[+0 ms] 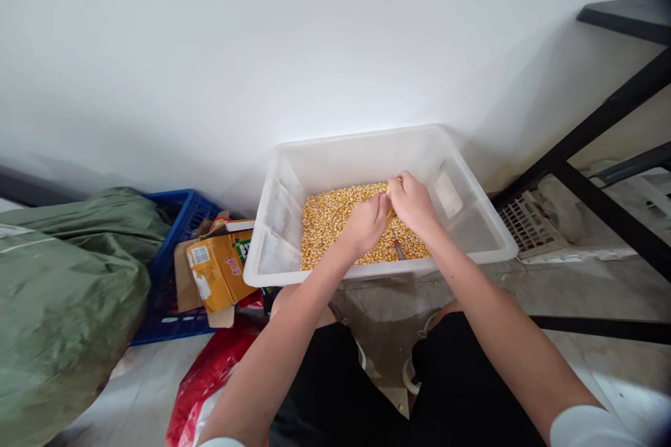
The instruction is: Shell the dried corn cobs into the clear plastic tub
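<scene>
Translucent plastic tub stands beside white wall; inside, yellow corn kernels cover its bottom. Left hand and right hand come close together above kernels, left one at 8 o'clock from right. Fingers of both curl inward, thumb sides near each other; grip is partly hidden, so cannot tell how tightly closed, nor what is held. Dark stick-like thing lies on kernels, toward 5 o'clock of tub. Outside, at 8 o'clock: orange carton.
</scene>
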A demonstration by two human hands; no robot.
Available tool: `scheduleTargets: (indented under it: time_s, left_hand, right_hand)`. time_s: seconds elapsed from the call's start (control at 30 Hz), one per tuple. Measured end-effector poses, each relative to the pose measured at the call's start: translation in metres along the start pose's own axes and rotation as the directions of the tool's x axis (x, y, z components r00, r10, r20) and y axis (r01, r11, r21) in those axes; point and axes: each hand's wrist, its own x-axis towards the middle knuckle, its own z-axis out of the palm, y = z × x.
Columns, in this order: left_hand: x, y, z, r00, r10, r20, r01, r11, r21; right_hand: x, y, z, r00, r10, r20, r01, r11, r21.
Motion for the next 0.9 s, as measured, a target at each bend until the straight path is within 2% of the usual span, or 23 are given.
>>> scheduleTargets:
  time_s: [0.27,0.53,0.7,0.8,0.9]
  left_hand:
    - [0.002,-0.003,-0.001,0.980,-0.185,-0.077,0.170,0.972,-0.164]
    - [-0.004,0.004,-0.003,0.998,-0.036,-0.047,0.043,0.987,0.158]
    - [-0.005,0.005,-0.001,0.993,-0.103,-0.061,0.116,0.952,0.284]
    - [-0.004,0.004,-0.002,0.988,-0.144,-0.059,0.155,0.935,0.320]
    - [-0.003,0.002,-0.003,0.988,-0.150,-0.026,0.151,0.948,0.282]
  right_hand:
    - [-0.001,-0.001,-0.003,1.000,0.009,0.010,-0.009,0.999,0.032]
    - [0.000,0.001,-0.009,0.998,0.067,0.016,-0.067,0.997,0.034]
    - [0.000,-0.002,-0.011,0.969,0.181,0.168,-0.212,0.959,0.187]
    - [0.000,-0.002,-0.010,0.971,0.151,0.183,-0.188,0.961,0.202]
    - [0.000,0.000,-0.008,0.974,0.112,0.199,-0.156,0.962,0.222]
